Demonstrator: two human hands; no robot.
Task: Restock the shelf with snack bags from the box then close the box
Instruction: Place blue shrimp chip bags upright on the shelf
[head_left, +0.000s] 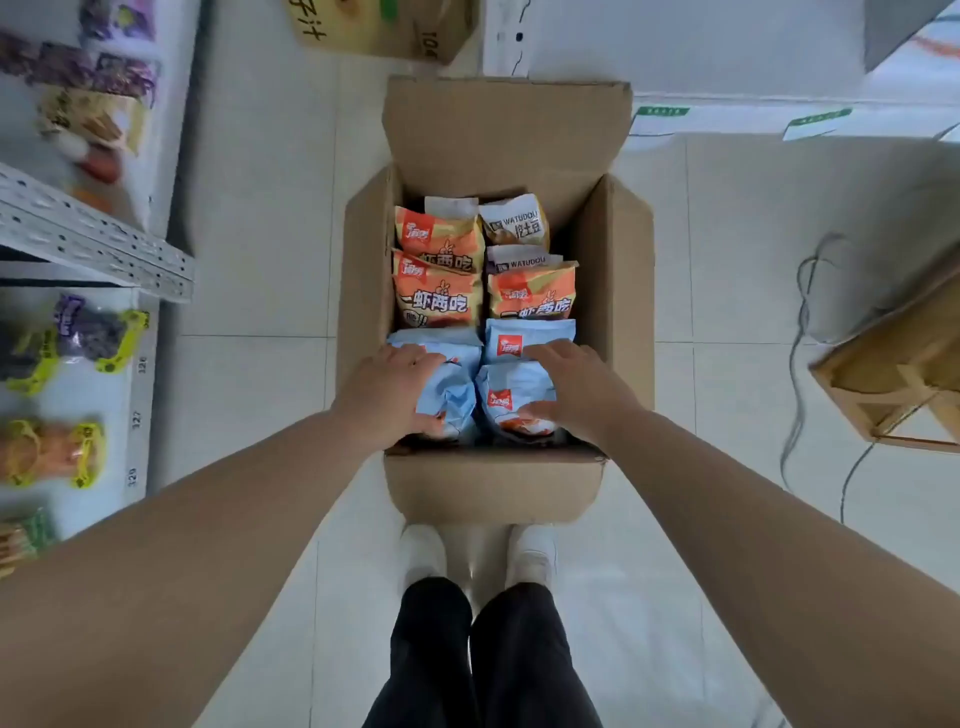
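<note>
Open box (493, 486) on the floor at my feet, directly ahead. Left hand (392, 397) grips the left blue bag (454, 387); right hand (579, 397) grips the right blue bag (509, 392). Shelf (132, 415) lies to my left, left hand nearer.

The packets (98, 119) in the upper left of the frame are too blurred for us to read, and the shelf (93, 239) under them runs off the left edge. The top edge cuts a second carton (363, 31) down to a corner, and the right edge cuts off a wooden crate (893, 374). In the box (613, 291), our left hand (400, 395) hides much of the left blue bag (457, 395), and our right hand (576, 389) much of the right blue bag (504, 384). The green labels (662, 111) at upper right are too small for us to read.
</note>
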